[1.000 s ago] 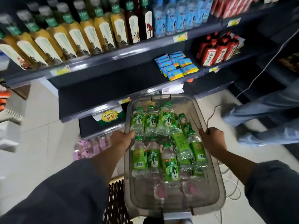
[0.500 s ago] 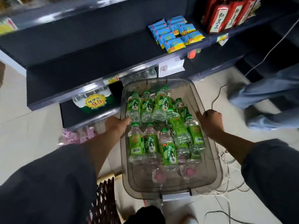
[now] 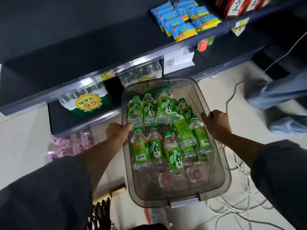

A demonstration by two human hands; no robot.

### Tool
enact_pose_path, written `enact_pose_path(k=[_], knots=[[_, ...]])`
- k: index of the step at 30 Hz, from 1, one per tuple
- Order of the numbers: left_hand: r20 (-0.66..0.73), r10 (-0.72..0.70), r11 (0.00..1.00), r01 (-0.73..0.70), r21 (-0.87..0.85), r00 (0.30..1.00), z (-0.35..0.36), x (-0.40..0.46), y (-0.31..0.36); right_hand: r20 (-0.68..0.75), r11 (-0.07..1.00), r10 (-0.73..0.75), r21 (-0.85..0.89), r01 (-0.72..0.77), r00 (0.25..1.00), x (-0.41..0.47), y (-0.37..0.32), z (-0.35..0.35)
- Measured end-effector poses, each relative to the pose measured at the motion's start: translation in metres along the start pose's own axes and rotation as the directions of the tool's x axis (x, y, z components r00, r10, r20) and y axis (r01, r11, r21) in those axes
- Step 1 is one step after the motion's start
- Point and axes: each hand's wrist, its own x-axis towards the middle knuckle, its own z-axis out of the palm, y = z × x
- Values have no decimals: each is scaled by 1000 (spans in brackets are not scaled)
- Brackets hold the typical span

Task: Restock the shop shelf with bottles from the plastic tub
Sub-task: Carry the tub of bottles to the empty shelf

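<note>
Arms reach forward and down, dark sleeves pushed back from the wrists, with my left hand (image 3: 118,132) curled over the left rim of the plastic tub (image 3: 222,165) and my right hand (image 3: 216,124) closed in a fist on the right rim; each grip is wrapped tight on that edge and has nothing else in it. The tub is clear and smoky, held between my hands above the pale tiled floor (image 3: 21,138), its far end just before the shop shelf (image 3: 49,67). Inside lie green-labelled bottles (image 3: 174,151) with green caps, packed side by side in two rough rows, some tilted across one another. Beneath them, toward my end, sit pink-capped bottles (image 3: 196,174), blurred through the plastic. The dark shelf board nearest the tub is bare; blue snack packets (image 3: 181,29) lie on it farther right.
</note>
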Motion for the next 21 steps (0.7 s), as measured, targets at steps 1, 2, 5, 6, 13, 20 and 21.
enact_pose_path(k=[1,2,5,6,13,20,21], knots=[[-3,4,1000,-4,2,1000,3,4,-1,3,1000,-1,4,1,1000,3,1,5],[-5,11,1000,-11,6,1000,6,8,-2,2,1000,-4,3,4,1000,6,2,10],[-13,-6,1000,6,-4,1000,10,16,-3,8,1000,-3,1,3,1000,12,3,21],[-6,-13,1000,13,-5,1000,13,18,-3,10,1000,0,9,0,1000,14,5,24],[5,-60,997,60,-56,998,23,34,-13,35,999,-44,-16,44,998,31,10,50],[-17,-10,1000,10,-25,1000,29,44,4,26,1000,-23,15,22,999,53,5,50],[-20,-1,1000,1,-2,1000,29,46,5,29,1000,-23,17,22,999,55,4,52]])
